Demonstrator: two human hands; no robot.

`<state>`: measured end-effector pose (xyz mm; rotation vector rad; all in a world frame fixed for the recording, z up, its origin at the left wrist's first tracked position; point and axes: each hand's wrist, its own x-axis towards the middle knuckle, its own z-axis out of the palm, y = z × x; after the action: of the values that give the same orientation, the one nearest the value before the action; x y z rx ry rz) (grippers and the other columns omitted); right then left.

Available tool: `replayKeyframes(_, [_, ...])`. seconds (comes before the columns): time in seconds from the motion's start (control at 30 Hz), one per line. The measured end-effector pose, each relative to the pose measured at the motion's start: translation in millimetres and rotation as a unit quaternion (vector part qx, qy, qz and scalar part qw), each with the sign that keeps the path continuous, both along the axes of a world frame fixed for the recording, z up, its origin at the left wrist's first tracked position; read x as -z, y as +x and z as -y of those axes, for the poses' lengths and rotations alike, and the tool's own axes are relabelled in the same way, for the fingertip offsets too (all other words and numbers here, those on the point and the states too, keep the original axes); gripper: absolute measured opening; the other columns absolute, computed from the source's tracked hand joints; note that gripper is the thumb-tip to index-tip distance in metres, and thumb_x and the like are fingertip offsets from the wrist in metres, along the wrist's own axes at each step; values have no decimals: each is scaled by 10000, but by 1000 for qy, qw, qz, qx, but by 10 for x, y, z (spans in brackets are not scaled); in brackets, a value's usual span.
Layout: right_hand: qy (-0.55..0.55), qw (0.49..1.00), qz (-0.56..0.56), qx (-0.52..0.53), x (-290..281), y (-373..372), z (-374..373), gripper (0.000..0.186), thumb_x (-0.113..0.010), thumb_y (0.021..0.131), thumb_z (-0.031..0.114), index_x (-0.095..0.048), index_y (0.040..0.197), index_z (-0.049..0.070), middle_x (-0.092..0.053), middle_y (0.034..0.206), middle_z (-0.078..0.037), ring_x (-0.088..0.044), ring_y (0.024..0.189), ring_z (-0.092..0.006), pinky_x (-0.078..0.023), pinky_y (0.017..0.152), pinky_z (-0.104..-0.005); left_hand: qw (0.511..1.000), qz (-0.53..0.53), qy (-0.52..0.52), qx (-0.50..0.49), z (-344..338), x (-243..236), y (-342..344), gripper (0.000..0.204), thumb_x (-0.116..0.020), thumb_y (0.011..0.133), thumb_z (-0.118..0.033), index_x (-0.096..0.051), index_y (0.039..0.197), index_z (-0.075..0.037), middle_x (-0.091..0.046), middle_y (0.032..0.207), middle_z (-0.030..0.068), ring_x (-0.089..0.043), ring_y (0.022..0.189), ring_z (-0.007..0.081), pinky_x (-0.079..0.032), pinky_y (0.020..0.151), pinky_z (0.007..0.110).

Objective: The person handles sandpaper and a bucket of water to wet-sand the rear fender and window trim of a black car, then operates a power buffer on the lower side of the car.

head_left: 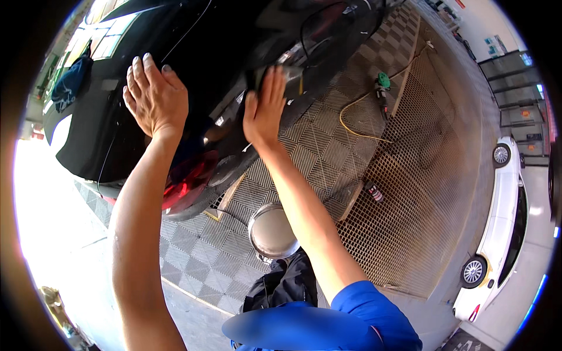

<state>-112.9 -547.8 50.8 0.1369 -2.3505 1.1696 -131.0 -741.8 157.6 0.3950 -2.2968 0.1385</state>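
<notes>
L hand [155, 96] is laid flat, fingers open, on black car [175, 47]. R hand [266, 108] is pressed open-palmed on a cloth [290, 76] w/o closed grip. Metal bucket [272, 232] on floor; contents can't be told.

Single head-worn fisheye view, looking steeply down from above the person's arms, close to the black car [175, 52], tiled floor [328, 152] curving toward the rim

Floor of patterned grey tiles [199, 257], adjoined by a tan metal grating [410, 193] out beyond the right hand's fingers [275, 82]; black car [193, 70] stands on the tiles, under both hands' fingers; round metal stool [272, 233] well short of the fingertips; green power tool [383, 82] with yellow hose [357, 126] lies off to the side of the right fingers; small bottle [373, 191] rests on the grating; white car [497, 234] stands far off on plain concrete.
</notes>
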Motion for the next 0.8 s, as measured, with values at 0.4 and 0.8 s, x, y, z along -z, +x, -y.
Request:
replayKeyframes(0.4, [45, 998, 33, -19, -86, -186, -286, 711, -415, 1069, 358, -169, 1666, 59, -137, 1735, -197, -108, 1602, -433, -208, 1213, -685, 1000, -15, 13, 14, -28, -18, -9, 496, -459, 1053, -363, -516, 1476, -109, -503, 1561, 101, -406, 1490, 278, -271, 1228, 479])
replayKeyframes(0.8, [94, 995, -27, 11, -319, -644, -507, 666, -439, 1067, 354, -254, 1641, 71, -230, 1717, -161, -199, 1591, -375, -290, 1184, -682, 1000, -16, 2, 11, -61, -47, -47, 501, -432, 1062, -381, -515, 1483, -121, -494, 1578, 94, -397, 1503, 274, -272, 1233, 475])
